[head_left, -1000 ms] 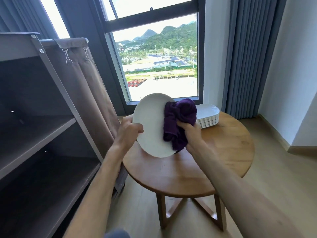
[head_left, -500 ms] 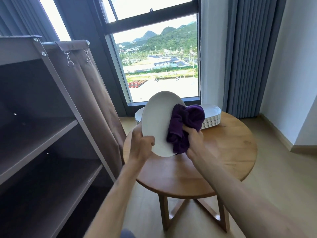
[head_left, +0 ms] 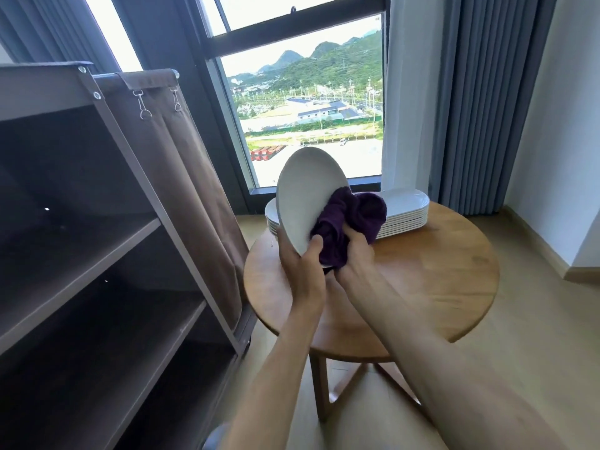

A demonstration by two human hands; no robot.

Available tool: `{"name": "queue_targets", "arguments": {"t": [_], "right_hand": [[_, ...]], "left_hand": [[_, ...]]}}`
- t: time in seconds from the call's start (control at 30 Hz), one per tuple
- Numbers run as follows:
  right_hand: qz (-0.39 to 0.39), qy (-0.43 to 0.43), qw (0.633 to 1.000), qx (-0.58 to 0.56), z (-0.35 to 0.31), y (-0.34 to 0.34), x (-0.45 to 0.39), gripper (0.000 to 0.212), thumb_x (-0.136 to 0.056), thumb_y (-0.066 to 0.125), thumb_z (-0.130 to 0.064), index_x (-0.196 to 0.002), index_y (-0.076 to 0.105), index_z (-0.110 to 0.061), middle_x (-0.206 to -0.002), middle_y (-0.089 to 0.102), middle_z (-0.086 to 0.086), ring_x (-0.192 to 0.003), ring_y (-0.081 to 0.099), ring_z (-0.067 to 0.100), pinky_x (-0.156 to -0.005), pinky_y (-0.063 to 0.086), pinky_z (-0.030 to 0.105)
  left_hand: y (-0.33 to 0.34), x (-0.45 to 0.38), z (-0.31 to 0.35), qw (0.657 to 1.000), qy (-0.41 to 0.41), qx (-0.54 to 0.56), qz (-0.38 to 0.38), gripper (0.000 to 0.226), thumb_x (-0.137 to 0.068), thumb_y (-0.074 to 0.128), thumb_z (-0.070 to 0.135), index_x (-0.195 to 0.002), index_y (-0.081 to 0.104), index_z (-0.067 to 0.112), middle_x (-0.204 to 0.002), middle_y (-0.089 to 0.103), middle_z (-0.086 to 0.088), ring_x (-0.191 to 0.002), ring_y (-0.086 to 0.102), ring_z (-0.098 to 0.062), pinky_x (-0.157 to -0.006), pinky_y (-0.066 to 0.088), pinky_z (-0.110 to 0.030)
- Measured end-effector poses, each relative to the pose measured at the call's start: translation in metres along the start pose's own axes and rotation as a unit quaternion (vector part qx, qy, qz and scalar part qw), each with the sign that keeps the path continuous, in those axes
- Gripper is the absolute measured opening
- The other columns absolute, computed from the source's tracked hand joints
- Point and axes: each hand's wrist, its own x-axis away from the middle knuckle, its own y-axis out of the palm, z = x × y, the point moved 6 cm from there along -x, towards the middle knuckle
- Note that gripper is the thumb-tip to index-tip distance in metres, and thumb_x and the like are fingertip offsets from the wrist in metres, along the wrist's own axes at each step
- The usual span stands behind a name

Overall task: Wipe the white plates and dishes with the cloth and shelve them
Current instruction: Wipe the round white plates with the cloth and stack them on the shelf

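We hold the white plate (head_left: 308, 193) tilted above the round table (head_left: 438, 287), our left hand (head_left: 300, 267) gripping its near edge and our right hand (head_left: 355, 254) pressing the bunched purple cloth (head_left: 350, 219) on it, so wiping is underway, and next probably comes the empty shelf (head_left: 81, 254) on the left.

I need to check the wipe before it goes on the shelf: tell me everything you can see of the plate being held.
The plate is plain white, smooth, probably ceramic, and round or slightly oval. It is held tilted nearly on edge above the round table, in front of the plate stack. The left hand grips its lower rim, thumb on the face. The right hand presses the purple cloth against its lower right side. No chips or marks show.
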Motion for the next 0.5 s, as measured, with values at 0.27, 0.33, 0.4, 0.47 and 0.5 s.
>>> {"name": "queue_targets", "arguments": {"t": [0.27, 0.33, 0.4, 0.47, 0.5], "right_hand": [[-0.056, -0.047, 0.995, 0.072, -0.037, -0.009, -0.013, 0.033, -0.078, 0.071, 0.012, -0.109, 0.070, 0.001, -0.098, 0.074, 0.016, -0.085, 0.072, 0.032, -0.080, 0.062, 0.046], [-0.086, -0.081, 0.981, 0.152, -0.052, -0.003, -0.015, 0.031, -0.074, 0.073, 0.009, -0.102, 0.070, -0.002, -0.090, 0.074, 0.010, -0.081, 0.071, 0.029, -0.072, 0.062, 0.040], [-0.113, -0.142, 0.952, 0.247, -0.070, 0.010, -0.014, 0.034, -0.063, 0.079, 0.001, -0.095, 0.069, -0.005, -0.080, 0.074, 0.001, -0.075, 0.071, 0.019, -0.062, 0.058, 0.030], [-0.136, -0.218, 0.905, 0.339, -0.086, 0.028, -0.011, 0.042, -0.058, 0.082, -0.009, -0.097, 0.067, -0.009, -0.083, 0.073, -0.004, -0.074, 0.070, 0.009, -0.062, 0.056, 0.023], [-0.145, -0.250, 0.878, 0.381, -0.091, 0.037, -0.007, 0.048, -0.060, 0.084, -0.013, -0.104, 0.066, -0.010, -0.091, 0.073, -0.003, -0.080, 0.070, 0.007, -0.066, 0.057, 0.022]], "left_hand": [[-0.025, -0.022, 0.028, 0.978, 0.021, -0.166, -0.123, 0.024, -0.058, 0.049, 0.011, -0.073, 0.059, 0.026, -0.067, 0.053, 0.010, -0.063, 0.045, -0.012, -0.055, 0.036, -0.025], [-0.030, -0.033, 0.030, 0.960, -0.007, -0.236, -0.150, 0.014, -0.053, 0.052, 0.020, -0.063, 0.052, 0.030, -0.063, 0.047, 0.014, -0.066, 0.041, -0.017, -0.064, 0.034, -0.032], [-0.032, -0.038, 0.030, 0.946, -0.044, -0.280, -0.160, 0.026, -0.043, 0.054, 0.033, -0.065, 0.047, 0.022, -0.067, 0.048, 0.008, -0.071, 0.041, -0.026, -0.070, 0.033, -0.044], [-0.029, -0.036, 0.027, 0.940, -0.060, -0.294, -0.164, 0.048, -0.039, 0.055, 0.040, -0.078, 0.054, 0.011, -0.076, 0.057, -0.010, -0.076, 0.052, -0.037, -0.073, 0.042, -0.053], [-0.026, -0.033, 0.028, 0.943, -0.060, -0.286, -0.162, 0.052, -0.044, 0.058, 0.041, -0.085, 0.060, 0.009, -0.083, 0.065, -0.015, -0.084, 0.060, -0.041, -0.079, 0.048, -0.058]]}}
